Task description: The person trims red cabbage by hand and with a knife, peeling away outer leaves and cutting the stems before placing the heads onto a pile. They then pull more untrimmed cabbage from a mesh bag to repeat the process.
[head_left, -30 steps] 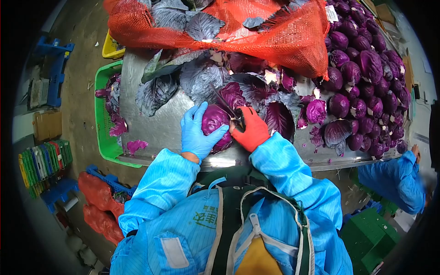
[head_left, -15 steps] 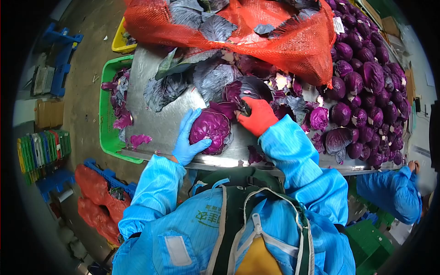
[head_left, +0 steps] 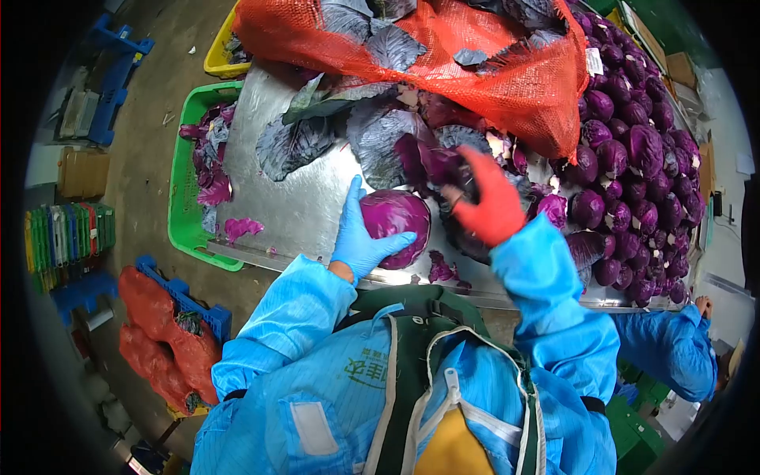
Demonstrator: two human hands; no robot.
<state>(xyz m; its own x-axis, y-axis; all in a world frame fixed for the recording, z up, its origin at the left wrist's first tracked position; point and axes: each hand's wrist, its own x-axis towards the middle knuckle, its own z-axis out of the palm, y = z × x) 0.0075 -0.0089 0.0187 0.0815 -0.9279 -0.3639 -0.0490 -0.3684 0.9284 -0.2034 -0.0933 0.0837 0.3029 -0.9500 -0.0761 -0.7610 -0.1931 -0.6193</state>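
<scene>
Gloved in blue, my left hand (head_left: 362,236) grips a red cabbage (head_left: 398,223) from its left side, thumb across the front and fingers along the far side. The cabbage sits near the front edge of the metal table (head_left: 305,218). My right hand (head_left: 492,207), in a red glove, is smeared by motion to the right of the cabbage, apart from it. It overlaps dark loose cabbage leaves (head_left: 431,162); I cannot tell what its fingers hold. Small purple leaf scraps (head_left: 443,267) lie by the table edge.
A red mesh sack (head_left: 507,95) with outer leaves lies at the back. Red cabbages (head_left: 625,170) are piled on the right. A green crate (head_left: 180,194) of trimmings stands left, with a yellow crate (head_left: 218,57) behind. Another person's blue sleeve (head_left: 673,340) shows at right.
My left hand and the cabbage have shifted right. My right hand, earlier close against the cabbage with a dark-handled tool, has swung right, away from it. The view has shifted slightly.
</scene>
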